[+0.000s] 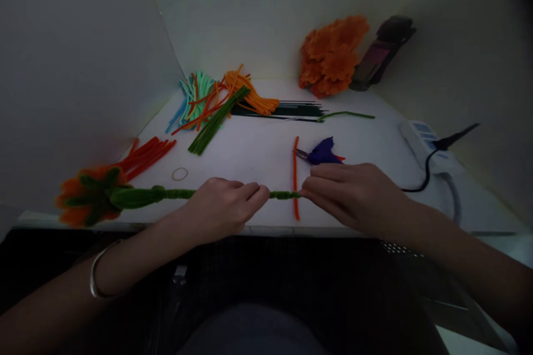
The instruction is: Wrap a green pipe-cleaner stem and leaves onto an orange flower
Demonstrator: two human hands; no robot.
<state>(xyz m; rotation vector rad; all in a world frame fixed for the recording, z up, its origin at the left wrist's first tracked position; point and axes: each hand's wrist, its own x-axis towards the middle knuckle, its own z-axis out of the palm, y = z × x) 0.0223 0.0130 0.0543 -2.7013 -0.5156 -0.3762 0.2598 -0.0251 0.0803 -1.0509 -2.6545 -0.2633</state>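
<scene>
White table, hands gripping green stem

No text, label, brand or number could be read anywhere; the white device on the counter showed only blurred blue patches.

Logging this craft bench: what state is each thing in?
Green stem: held level by both hands.
Left hand: closed on stem.
Right hand: pinching stem's end.
Loose orange pipe cleaner: lying flat.
Scissors: on table, closed or open unclear.
</scene>
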